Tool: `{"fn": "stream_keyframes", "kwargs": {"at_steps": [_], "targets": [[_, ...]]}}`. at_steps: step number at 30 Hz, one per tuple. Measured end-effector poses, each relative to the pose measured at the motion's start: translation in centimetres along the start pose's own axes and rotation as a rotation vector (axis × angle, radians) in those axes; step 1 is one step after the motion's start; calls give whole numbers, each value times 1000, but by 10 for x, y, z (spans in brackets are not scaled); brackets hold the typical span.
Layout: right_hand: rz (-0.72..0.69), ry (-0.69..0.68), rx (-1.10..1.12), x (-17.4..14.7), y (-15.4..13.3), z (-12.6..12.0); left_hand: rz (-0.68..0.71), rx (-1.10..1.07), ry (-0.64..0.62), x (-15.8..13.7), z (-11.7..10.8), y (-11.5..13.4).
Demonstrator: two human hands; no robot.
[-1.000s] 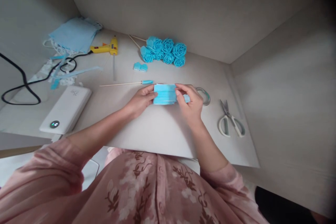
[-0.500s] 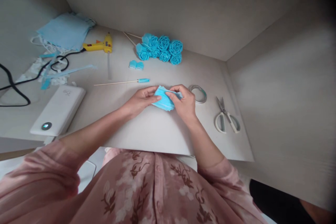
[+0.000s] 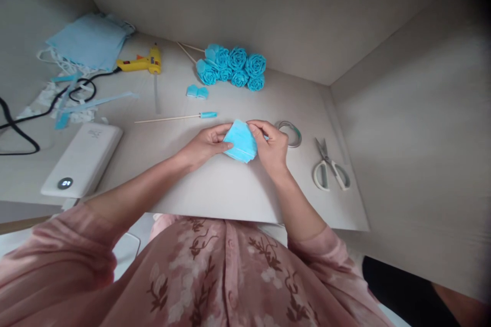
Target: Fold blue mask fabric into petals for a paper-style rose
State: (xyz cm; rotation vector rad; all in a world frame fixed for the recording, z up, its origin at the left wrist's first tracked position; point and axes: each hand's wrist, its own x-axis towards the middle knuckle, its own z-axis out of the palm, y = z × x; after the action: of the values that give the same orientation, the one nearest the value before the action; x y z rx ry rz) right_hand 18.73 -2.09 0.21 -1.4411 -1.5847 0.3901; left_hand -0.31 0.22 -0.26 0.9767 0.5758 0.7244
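Between my two hands, a stack of light-blue mask-fabric pieces (image 3: 241, 142) is held above the front middle of the table. My left hand (image 3: 207, 147) pinches its left edge, thumb on top and fingers behind. At the upper right edge my right hand (image 3: 271, 145) closes on the pieces with thumb and fingertips. Beyond them lies a wooden stick (image 3: 169, 119) with a blue wrapped tip (image 3: 208, 115). A small pair of blue cut petals (image 3: 197, 92) rests behind the stick. A roll of tape (image 3: 293, 134) sits just right of my right hand.
Blue fabric roses (image 3: 238, 66) on sticks lie at the back. A yellow glue gun (image 3: 143, 61) with a black cord, a pile of masks (image 3: 88, 41) and scraps (image 3: 72, 99) are back left. A white power bank (image 3: 82, 159) stands left, scissors (image 3: 328, 166) right.
My right thumb has moved off the face of the stack to its upper right edge. More of the top piece now shows. The view has shifted slightly.
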Motion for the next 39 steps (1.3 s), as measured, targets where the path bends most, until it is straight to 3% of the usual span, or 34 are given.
{"fn": "stream_keyframes", "kwargs": {"at_steps": [6,12,17,21,24,27,31,39], "targets": [[35,23,29,1,-1,-1,-7,-5,53,1,-2,-3],[57,-76,81,3,-1,0,-15,-64,101,1,-2,-1],[-80,-53,-33,1,-4,0,-28,-161,193,1,2,3],[-205,-61,-130,-1,-5,-3,-148,-232,242,1,7,8],[-313,-80,-136,0,-3,-3,-178,-249,207,1,7,9],[-369,-90,-122,1,-1,-2,-113,-235,128,1,5,7],[-369,-33,-139,2,-1,-2,-34,-189,97,1,3,3],[-280,-1,-164,2,1,-2,-38,-178,58,-1,2,5]]}}
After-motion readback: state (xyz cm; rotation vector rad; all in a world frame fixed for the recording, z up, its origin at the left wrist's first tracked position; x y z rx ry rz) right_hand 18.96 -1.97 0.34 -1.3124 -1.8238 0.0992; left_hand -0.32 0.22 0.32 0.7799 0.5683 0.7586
